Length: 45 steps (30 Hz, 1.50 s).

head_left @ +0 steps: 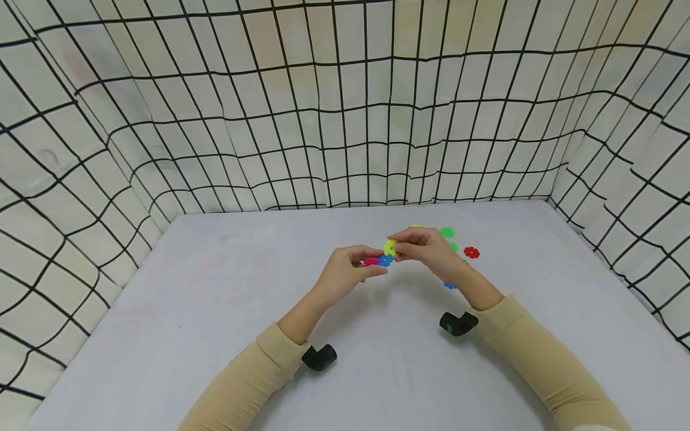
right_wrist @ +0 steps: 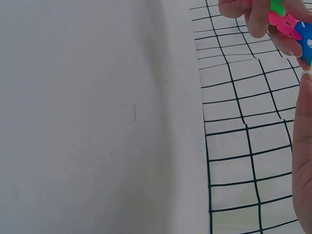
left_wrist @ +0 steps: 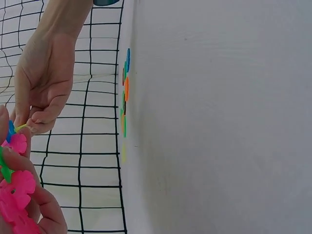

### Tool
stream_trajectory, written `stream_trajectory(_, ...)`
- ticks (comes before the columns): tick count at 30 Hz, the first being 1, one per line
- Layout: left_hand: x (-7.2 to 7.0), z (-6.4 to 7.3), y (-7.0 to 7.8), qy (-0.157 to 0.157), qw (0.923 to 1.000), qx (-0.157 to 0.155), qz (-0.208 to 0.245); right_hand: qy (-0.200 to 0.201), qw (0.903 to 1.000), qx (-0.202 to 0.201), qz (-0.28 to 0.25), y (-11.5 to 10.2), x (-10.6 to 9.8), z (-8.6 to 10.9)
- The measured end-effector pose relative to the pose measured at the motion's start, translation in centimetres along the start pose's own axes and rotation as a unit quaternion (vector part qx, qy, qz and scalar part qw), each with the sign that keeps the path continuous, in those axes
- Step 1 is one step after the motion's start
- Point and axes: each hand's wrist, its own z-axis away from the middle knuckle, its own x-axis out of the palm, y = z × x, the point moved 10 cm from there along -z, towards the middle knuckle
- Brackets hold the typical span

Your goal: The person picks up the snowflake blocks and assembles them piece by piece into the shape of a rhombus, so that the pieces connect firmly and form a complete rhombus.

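My left hand (head_left: 339, 276) grips a chain of joined flower-shaped plastic discs, with a pink disc (head_left: 371, 261) and a blue disc (head_left: 385, 260) showing past the fingers. More pink discs (left_wrist: 22, 187) and a green disc (left_wrist: 6, 168) appear among its fingers in the left wrist view. Between its thumb and fingertips my right hand (head_left: 433, 252) pinches a yellow disc (head_left: 390, 246), which stands at the blue disc's edge. Whether the yellow disc is slotted into the blue one I cannot tell. In the right wrist view the blue disc (right_wrist: 305, 41) sits beside the fingertips.
Loose discs lie on the white table (head_left: 226, 311) behind and beside the right hand, including a green disc (head_left: 447, 232), a red disc (head_left: 471, 252) and a partly covered blue one. White walls with a black grid (head_left: 345, 120) enclose the table. Black wrist pieces (head_left: 459, 324) hang by both sleeves.
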Motion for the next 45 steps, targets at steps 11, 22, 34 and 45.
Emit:
stream_trajectory(11,-0.1,-0.1,0.2,-0.004,0.9998,0.007,0.017,0.025,0.9996,-0.005,-0.012,0.0,-0.1,0.2)
stream_trajectory(22,0.0,-0.5,0.1,-0.004,0.9999,0.012,0.011,0.016,0.9996,-0.011,0.019,-0.4,0.2,0.1)
stream_trajectory(34,-0.6,-0.3,-0.3,0.028,0.9977,0.009,-0.060,-0.017,0.9990,0.006,0.040,1.1,-0.6,-0.1)
stream_trajectory(45,-1.0,-0.3,-0.3,0.042,0.9951,0.013,-0.088,0.030,0.9909,0.026,0.128,0.7,-4.0,-0.3)
